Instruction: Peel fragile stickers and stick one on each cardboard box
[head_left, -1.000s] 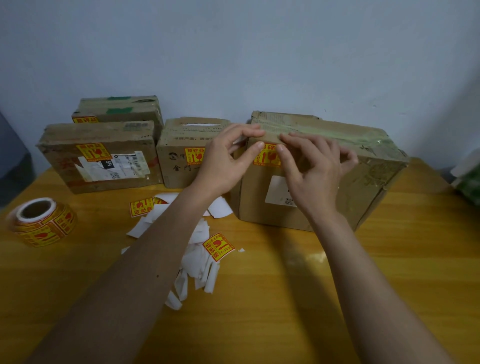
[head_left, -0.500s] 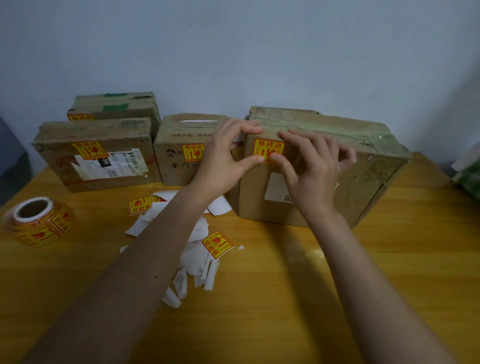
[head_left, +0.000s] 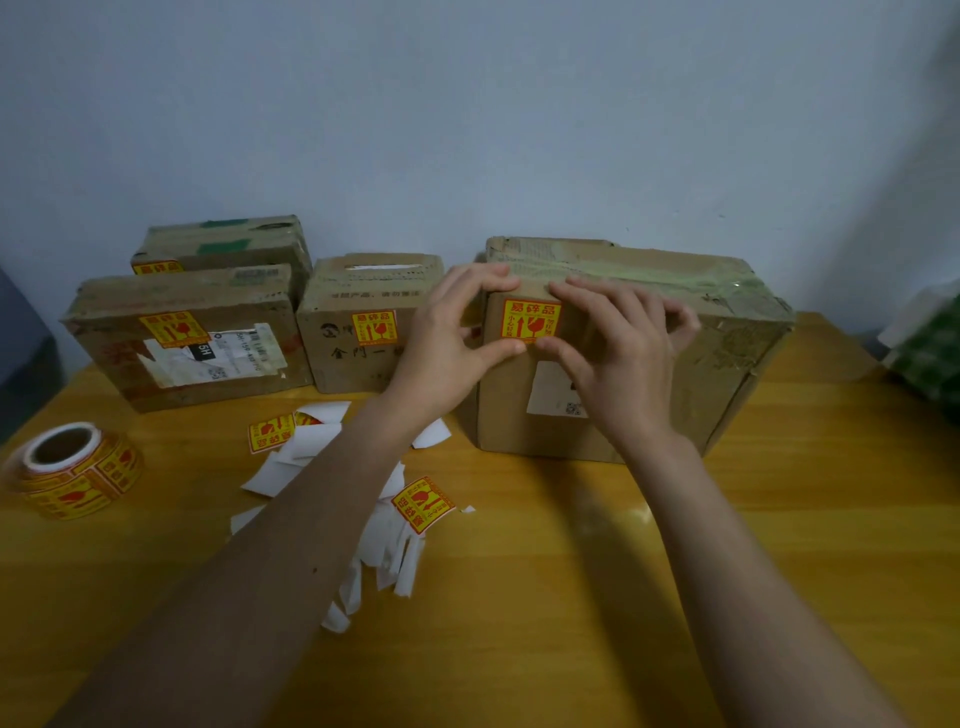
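I see my left hand (head_left: 447, 343) and my right hand (head_left: 618, 353) both up against the front face of the large cardboard box (head_left: 727, 374) on the right of the wooden table (head_left: 675, 571). A yellow-and-red fragile sticker (head_left: 531, 320) sits flat near the top left corner of that face, between my two hands. My left thumb touches the face at the sticker's lower left corner and my left forefinger reaches the box's top edge above it; my right thumb presses at its lower right corner while the other right fingers lie spread and nearly straight across the cardboard. Neither hand grips anything, the fingers only press. To the left stands a smaller middle box (head_left: 363, 358) with its own sticker (head_left: 374, 327), just beside the large one. Farther left, a flat box (head_left: 130, 379) carries a sticker (head_left: 174, 328) above a torn white label, and behind it a rear box (head_left: 223, 249) shows a sticker (head_left: 157, 268) at its lower left edge. The sticker roll (head_left: 72, 470) lies on its side at the table's left edge. White backing scraps (head_left: 291, 467) are scattered under my left forearm, with two loose stickers among them, one near the flat box (head_left: 271, 433) and one nearer me (head_left: 423, 504).
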